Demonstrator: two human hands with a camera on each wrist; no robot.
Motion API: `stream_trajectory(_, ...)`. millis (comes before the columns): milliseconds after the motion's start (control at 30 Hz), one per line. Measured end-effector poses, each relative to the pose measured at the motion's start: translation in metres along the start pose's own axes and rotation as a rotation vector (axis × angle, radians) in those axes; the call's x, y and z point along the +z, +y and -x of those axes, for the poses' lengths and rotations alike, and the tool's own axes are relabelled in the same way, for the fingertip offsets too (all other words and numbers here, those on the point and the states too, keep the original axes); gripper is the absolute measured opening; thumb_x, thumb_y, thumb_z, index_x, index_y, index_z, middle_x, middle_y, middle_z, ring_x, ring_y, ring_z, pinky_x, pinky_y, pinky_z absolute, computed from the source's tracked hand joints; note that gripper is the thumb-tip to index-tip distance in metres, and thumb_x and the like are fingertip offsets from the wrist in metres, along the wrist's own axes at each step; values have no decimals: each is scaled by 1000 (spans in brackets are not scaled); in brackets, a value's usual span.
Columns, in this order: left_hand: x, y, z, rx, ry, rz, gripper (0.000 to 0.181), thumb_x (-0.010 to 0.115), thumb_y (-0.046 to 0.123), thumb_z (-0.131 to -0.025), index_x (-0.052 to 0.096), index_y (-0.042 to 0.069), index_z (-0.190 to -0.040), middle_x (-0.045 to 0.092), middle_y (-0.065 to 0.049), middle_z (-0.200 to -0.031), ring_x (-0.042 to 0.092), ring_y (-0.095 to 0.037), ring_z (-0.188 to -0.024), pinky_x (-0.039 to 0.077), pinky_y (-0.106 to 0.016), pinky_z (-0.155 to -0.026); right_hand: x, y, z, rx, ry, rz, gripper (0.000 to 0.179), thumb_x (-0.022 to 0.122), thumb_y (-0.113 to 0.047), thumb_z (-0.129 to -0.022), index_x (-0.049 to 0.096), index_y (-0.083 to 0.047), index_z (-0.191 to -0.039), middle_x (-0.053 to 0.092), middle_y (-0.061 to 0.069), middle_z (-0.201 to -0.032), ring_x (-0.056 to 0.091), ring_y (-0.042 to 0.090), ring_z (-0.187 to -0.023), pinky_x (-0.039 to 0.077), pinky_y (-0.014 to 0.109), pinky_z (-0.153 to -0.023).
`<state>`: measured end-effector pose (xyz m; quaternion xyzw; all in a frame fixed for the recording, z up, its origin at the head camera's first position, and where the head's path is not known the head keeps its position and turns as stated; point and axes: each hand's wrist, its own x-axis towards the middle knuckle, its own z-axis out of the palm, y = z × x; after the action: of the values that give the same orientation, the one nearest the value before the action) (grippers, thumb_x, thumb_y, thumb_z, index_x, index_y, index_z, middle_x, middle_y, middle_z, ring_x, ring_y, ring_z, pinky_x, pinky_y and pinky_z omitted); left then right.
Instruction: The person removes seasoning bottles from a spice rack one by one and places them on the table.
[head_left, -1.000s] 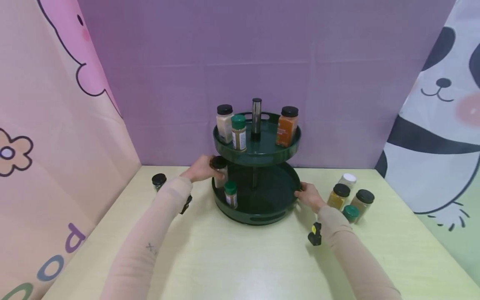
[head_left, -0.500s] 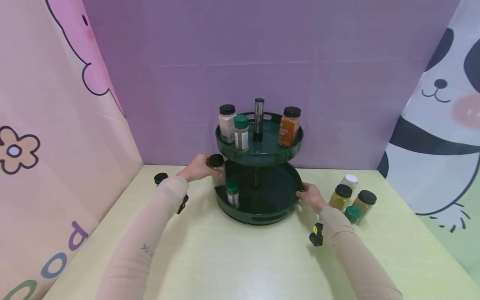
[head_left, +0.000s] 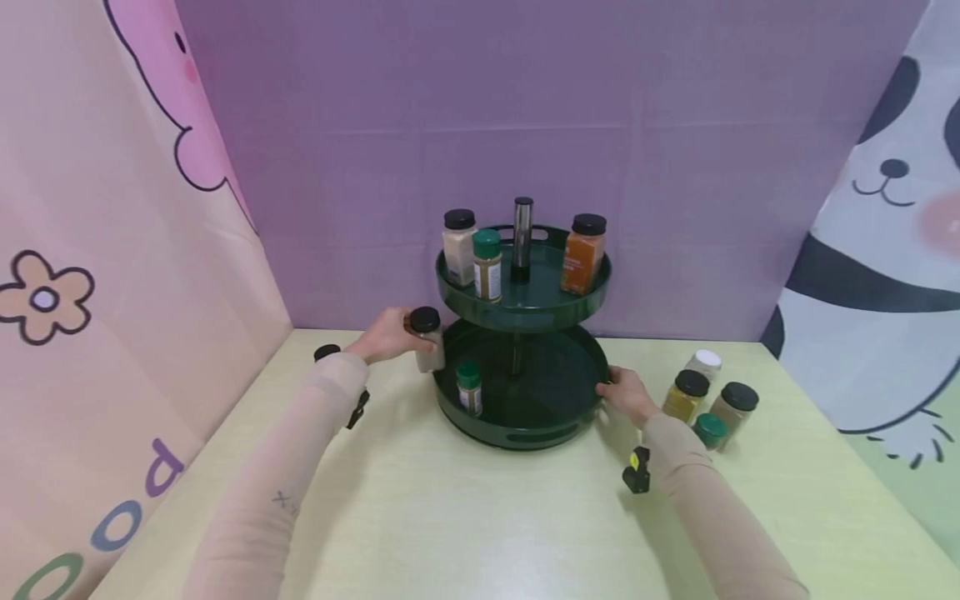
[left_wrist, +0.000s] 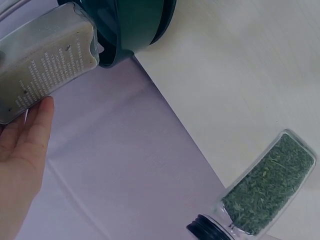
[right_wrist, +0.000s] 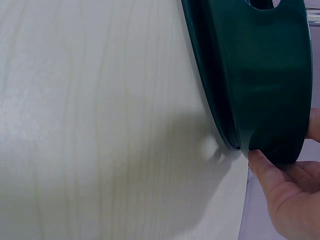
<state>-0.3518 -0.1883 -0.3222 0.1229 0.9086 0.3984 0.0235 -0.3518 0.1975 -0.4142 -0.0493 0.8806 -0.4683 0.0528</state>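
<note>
My left hand (head_left: 387,336) grips a clear spice jar (head_left: 430,350) with a black lid and pale beige contents. It is at the left rim of the two-tier dark green turntable (head_left: 525,435), level with the lower tier. In the left wrist view, white print shows on the jar (left_wrist: 52,62) above my fingers (left_wrist: 37,125). My right hand (head_left: 628,394) holds the right rim of the lower tier, with the thumb on the outside of the wall (right_wrist: 270,90) in the right wrist view. A small green-lidded jar (head_left: 469,390) stands on the lower tier's front left.
On the upper tier stand a black-lidded beige jar (head_left: 459,250), a green-lidded jar (head_left: 487,271) and an orange jar (head_left: 581,260). Several jars, including a yellow one (head_left: 682,402), stand on the table to the right. A green herb jar (left_wrist: 270,185) stands left, mostly behind my left sleeve.
My left hand has drawn the black-lidded jar leftward, from within the lower tier to its left rim. My right hand keeps its hold on the rim. The head view has shifted slightly.
</note>
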Motion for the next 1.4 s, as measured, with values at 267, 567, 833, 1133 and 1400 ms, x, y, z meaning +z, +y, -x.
stream_trajectory(267, -3, -5, -2, -7, 0, -11, 38, 76, 20, -74, 61, 4, -105, 65, -11, -104, 61, -24, -95, 50, -37, -84, 0, -1, 0, 8, -11, -12, 52, 42, 0, -89, 25, 19, -134, 34, 37, -135, 37, 44, -125, 35, 49, -102)
stream_trajectory(567, -10, -7, 3, -28, 2, -23, 41, 75, 21, -75, 59, 2, -108, 64, -14, -106, 60, -25, -96, 49, -38, -85, -1, 0, -4, 20, -14, -4, 53, 42, -1, -89, 25, 19, -134, 32, 36, -136, 32, 45, -128, 31, 50, -105)
stream_trajectory(833, -15, -6, 9, -50, 12, -16, 44, 75, 23, -75, 56, 3, -110, 62, -14, -108, 58, -27, -99, 48, -39, -86, -1, 2, -6, 17, -8, 7, 52, 42, -2, -89, 25, 19, -134, 33, 36, -136, 33, 45, -127, 31, 50, -105)
stream_trajectory(1133, -21, -17, 15, -19, 29, -7, 39, 75, 20, -75, 59, 1, -106, 63, -14, -104, 59, -24, -93, 49, -35, -82, 0, 3, -6, 2, 3, 27, 52, 43, -3, -89, 27, 18, -134, 34, 36, -135, 34, 44, -127, 31, 49, -105)
stream_trajectory(1400, -28, -24, 25, 20, 47, 10, 39, 75, 22, -74, 60, 1, -104, 65, -12, -99, 60, -21, -87, 48, -31, -77, -1, 4, -6, 0, 8, 24, 52, 43, -3, -88, 28, 18, -134, 35, 35, -134, 35, 44, -127, 31, 49, -106)
